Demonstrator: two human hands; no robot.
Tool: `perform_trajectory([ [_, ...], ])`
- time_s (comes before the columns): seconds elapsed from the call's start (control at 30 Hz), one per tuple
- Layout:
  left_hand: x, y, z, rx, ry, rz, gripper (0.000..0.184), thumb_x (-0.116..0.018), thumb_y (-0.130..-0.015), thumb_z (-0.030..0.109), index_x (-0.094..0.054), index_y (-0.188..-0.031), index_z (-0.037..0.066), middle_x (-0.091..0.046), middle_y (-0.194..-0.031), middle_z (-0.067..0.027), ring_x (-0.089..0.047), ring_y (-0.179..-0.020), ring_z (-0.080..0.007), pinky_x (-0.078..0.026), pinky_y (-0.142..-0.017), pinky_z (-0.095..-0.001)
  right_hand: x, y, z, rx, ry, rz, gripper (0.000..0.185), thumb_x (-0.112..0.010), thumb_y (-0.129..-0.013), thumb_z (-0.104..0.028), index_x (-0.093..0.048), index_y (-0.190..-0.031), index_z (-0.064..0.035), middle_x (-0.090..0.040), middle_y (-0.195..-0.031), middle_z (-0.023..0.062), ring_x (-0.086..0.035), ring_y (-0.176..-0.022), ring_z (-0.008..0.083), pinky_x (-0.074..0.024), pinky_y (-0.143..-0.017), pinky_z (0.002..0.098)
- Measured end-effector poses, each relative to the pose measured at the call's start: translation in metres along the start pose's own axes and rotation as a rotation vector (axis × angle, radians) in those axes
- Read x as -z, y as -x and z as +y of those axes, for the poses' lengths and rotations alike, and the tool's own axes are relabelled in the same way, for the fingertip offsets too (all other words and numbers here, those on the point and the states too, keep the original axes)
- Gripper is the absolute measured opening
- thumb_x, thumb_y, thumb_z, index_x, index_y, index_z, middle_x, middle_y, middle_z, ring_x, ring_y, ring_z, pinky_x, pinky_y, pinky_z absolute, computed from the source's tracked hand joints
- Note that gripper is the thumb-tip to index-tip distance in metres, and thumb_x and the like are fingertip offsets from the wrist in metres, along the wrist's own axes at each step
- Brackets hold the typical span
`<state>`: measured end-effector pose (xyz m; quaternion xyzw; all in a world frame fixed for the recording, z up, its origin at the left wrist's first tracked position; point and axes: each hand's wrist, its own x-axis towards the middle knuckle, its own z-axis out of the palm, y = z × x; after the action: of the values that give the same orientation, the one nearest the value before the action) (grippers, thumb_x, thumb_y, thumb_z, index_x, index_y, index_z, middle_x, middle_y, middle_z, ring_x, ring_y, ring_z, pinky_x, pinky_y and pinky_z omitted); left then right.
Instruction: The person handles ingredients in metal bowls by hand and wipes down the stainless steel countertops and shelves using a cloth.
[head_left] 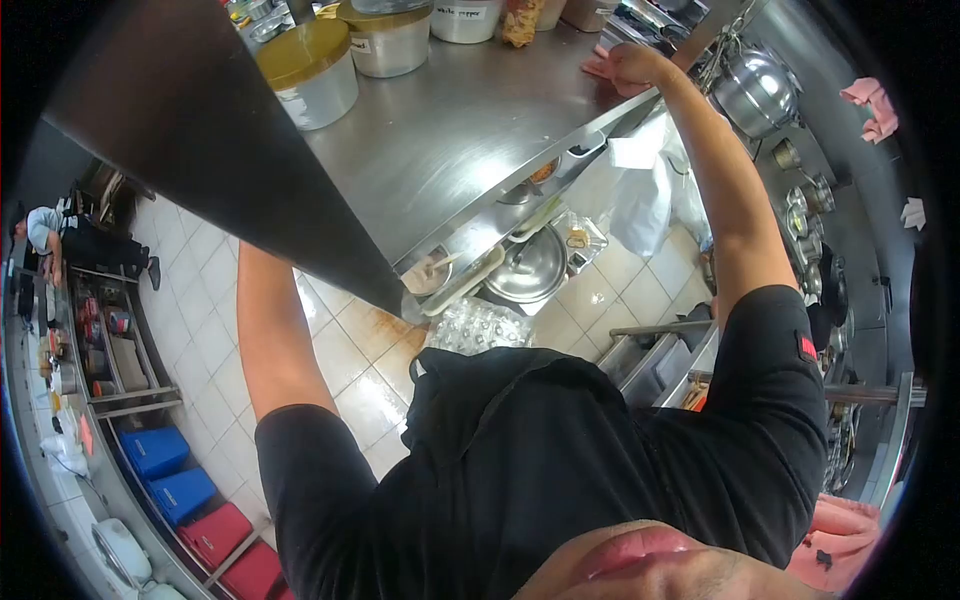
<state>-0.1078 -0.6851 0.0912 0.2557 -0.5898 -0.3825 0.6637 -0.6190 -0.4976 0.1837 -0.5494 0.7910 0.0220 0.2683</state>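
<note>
My right hand [632,68] is at the top right on the steel shelf [430,150], its fingers closed round a pink cloth [600,66] that lies on the metal surface. My left forearm reaches up behind a dark metal panel [230,150], which hides the left hand. Left of my right hand, along the back of the shelf, stand a tub with a yellow lid [325,95], a second lidded tub [390,50], a white labelled tub [465,18] and a bag of orange-brown food [521,22].
Under the shelf are a steel bowl [525,265] and plastic bags [645,200]. Pots [757,92] hang at the right. A rack with blue bins [155,450] and red bins [215,533] stands at the left. Another person [85,235] is at the far left.
</note>
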Motion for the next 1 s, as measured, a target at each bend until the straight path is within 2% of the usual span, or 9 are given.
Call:
perform_trajectory([
  [0.07,0.001,-0.001,-0.006,0.021,0.035,-0.003,0.021,-0.054,-0.093,0.012,-0.059,-0.110,0.001,-0.060,-0.076,-0.0042,-0.047,-0.058,-0.0060,-0.036,-0.051,-0.0193,-0.008,0.026,-0.046,-0.041,0.224,-0.048,0.038,-0.058,-0.081,-0.019,-0.063,-0.119,-0.0139,-0.067,-0.105,0.0071,-0.063,-0.090,0.0126,-0.0499,-0.059,0.0257],
  [0.13,0.004,-0.002,-0.011,0.026,0.046,0.000,0.021,-0.054,-0.093,0.012,-0.059,-0.110,0.001,-0.061,-0.077,-0.0042,-0.047,-0.058,-0.0058,-0.036,-0.051,-0.0187,-0.038,0.051,-0.084,0.268,0.397,0.154,0.036,-0.055,-0.071,-0.009,-0.061,-0.106,-0.0016,-0.065,-0.107,0.0095,-0.062,-0.098,0.0200,-0.0495,-0.073,0.0301],
  [0.2,0.004,-0.004,-0.010,0.000,-0.016,0.000,0.022,-0.055,-0.092,0.012,-0.059,-0.110,0.001,-0.061,-0.078,-0.0039,-0.047,-0.058,-0.0054,-0.036,-0.051,-0.0178,-0.048,0.051,-0.080,0.299,0.231,0.168,0.034,-0.055,-0.066,-0.003,-0.060,-0.098,0.0045,-0.064,-0.109,0.0117,-0.060,-0.105,0.0239,-0.0486,-0.081,0.0312],
  [0.27,-0.002,0.004,-0.005,0.010,-0.012,0.002,0.022,-0.055,-0.092,0.012,-0.060,-0.110,0.001,-0.061,-0.078,-0.0035,-0.048,-0.058,-0.0053,-0.036,-0.051,-0.0178,-0.035,0.024,-0.050,0.052,-0.244,-0.001,0.033,-0.057,-0.064,-0.001,-0.060,-0.096,0.0044,-0.063,-0.111,0.0138,-0.058,-0.109,0.0242,-0.0470,-0.084,0.0290],
  [0.4,0.000,0.002,-0.003,-0.032,-0.029,0.001,0.023,-0.053,-0.092,0.012,-0.058,-0.112,0.000,-0.060,-0.076,-0.0035,-0.048,-0.058,-0.0056,-0.037,-0.053,-0.0183,-0.009,-0.037,0.007,-0.001,-0.758,0.033,0.021,-0.053,-0.067,0.004,-0.056,-0.088,0.0044,-0.065,-0.103,0.0108,-0.062,-0.082,0.0200,-0.0480,-0.061,0.0290],
  [0.5,0.001,0.003,-0.002,-0.030,0.005,-0.012,0.024,-0.053,-0.092,0.011,-0.057,-0.112,-0.001,-0.060,-0.077,-0.0048,-0.048,-0.059,-0.0062,-0.037,-0.053,-0.0186,-0.016,0.020,-0.039,0.059,-0.101,0.057,0.016,-0.051,-0.070,0.006,-0.054,-0.085,0.0045,-0.066,-0.097,0.0062,-0.061,-0.060,0.0156,-0.0459,-0.046,0.0290],
  [0.63,0.000,0.001,-0.006,-0.001,0.001,0.009,0.023,-0.053,-0.092,0.011,-0.059,-0.110,-0.001,-0.061,-0.077,-0.0057,-0.048,-0.059,-0.0067,-0.037,-0.052,-0.0190,-0.041,0.043,-0.069,0.222,0.020,0.170,0.017,-0.054,-0.073,0.001,-0.056,-0.090,0.0043,-0.065,-0.095,0.0049,-0.063,-0.073,0.0160,-0.0496,-0.057,0.0285],
  [0.77,-0.003,0.003,-0.003,-0.033,0.003,0.018,0.023,-0.054,-0.092,0.011,-0.059,-0.111,-0.002,-0.061,-0.076,-0.0053,-0.048,-0.058,-0.0075,-0.037,-0.051,-0.0203,-0.028,-0.025,0.024,0.263,-0.708,-0.026,0.019,-0.051,-0.078,0.001,-0.057,-0.096,0.0037,-0.065,-0.101,0.0041,-0.062,-0.074,0.0156,-0.0508,-0.060,0.0306],
  [1.0,-0.004,0.006,0.004,-0.048,-0.025,0.008,0.023,-0.055,-0.092,0.011,-0.059,-0.111,-0.001,-0.061,-0.077,-0.0047,-0.049,-0.059,-0.0072,-0.038,-0.053,-0.0201,-0.029,0.008,-0.022,0.452,0.239,0.092,0.016,-0.053,-0.081,-0.003,-0.059,-0.094,0.0018,-0.066,-0.101,0.0024,-0.060,-0.068,0.0109,-0.0478,-0.058,0.0279],
])
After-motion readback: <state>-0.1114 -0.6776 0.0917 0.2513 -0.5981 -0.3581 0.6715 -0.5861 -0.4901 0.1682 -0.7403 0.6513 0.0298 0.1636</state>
